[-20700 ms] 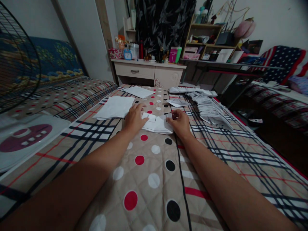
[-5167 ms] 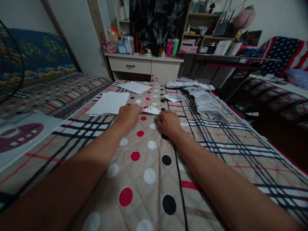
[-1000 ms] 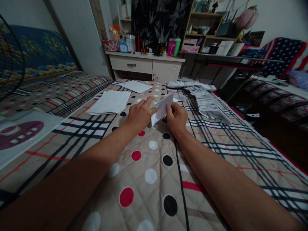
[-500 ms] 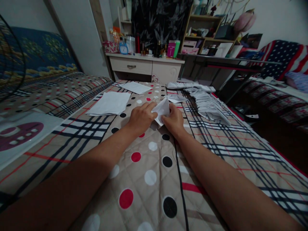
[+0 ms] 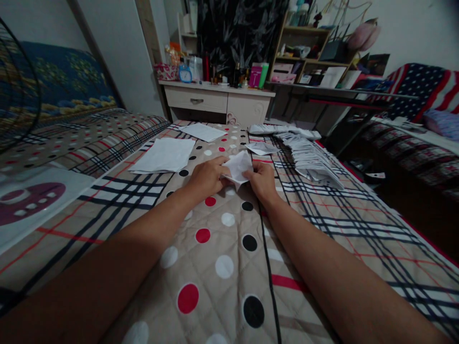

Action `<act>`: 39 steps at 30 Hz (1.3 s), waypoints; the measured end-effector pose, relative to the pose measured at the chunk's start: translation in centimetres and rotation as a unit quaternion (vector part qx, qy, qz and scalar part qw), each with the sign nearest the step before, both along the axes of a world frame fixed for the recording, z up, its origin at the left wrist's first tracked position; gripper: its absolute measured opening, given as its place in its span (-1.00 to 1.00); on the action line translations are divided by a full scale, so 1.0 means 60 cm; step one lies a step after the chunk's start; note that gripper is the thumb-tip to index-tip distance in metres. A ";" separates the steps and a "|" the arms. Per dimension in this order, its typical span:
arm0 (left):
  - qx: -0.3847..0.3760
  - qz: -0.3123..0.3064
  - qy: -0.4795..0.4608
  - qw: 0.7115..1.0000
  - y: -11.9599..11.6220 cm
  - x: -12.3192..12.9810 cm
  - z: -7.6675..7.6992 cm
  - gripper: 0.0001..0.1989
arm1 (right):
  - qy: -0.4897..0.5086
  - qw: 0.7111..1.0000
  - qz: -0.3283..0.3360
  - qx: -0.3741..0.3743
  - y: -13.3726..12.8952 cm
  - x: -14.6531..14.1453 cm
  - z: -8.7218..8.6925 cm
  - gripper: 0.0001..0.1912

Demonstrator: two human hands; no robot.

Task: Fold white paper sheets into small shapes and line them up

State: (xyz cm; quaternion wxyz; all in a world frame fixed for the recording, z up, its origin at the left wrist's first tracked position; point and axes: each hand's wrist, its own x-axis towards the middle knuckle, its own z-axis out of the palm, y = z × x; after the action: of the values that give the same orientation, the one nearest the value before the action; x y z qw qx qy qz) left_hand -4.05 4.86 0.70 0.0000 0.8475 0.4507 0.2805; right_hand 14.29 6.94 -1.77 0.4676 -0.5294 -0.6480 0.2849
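Observation:
A small sheet of folded white paper is held between my two hands, just above the bedspread. My left hand pinches its left edge with the thumb on top. On the right edge, my right hand grips it between thumb and fingers. Behind the hands lies a flat white folded piece. To the right, a long row of folded white papers leans over in a fanned stack. A stack of white sheets rests to the left, with another white sheet farther back.
The quilted bedspread has dots and plaid bands. A white bag with a purple print lies at the left, near a round wire frame. A dresser stands beyond the bed's far end, and a desk with shelves stands behind right.
The paper has gone from standing upright and narrow to a flatter, wider spread. My left hand has moved slightly left, so the hands are a little farther apart.

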 end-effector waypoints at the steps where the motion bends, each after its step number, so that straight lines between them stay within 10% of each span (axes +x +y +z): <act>1: -0.005 -0.018 -0.043 0.999 0.006 -0.003 -0.004 -0.92 | 0.024 0.999 -0.003 -0.022 0.000 0.001 0.001 -0.86; 9: -0.191 -0.048 -0.310 0.930 0.019 0.006 -0.022 -0.81 | 0.172 0.983 0.051 -0.034 -0.005 0.000 0.014 -0.62; 19: -0.302 -0.024 -0.411 0.860 0.002 0.011 -0.009 -0.64 | 0.243 0.957 0.150 -0.057 -0.013 -0.004 0.020 -0.58; 29: -0.102 0.033 -0.303 0.947 0.011 0.015 -0.020 -0.72 | 0.237 0.957 0.137 -0.101 -0.004 -0.009 0.011 -0.68; 39: -0.105 0.020 -0.322 0.941 0.010 0.026 -0.030 -0.68 | 0.197 0.971 0.102 -0.090 -0.004 -0.010 0.006 -0.60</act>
State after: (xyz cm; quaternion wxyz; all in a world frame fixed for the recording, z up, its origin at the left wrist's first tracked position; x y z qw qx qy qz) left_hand -2.51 5.43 -1.12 0.2286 0.6976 0.4705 0.4896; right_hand 13.67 6.71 -1.43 0.5049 -0.4342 -0.5650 0.4872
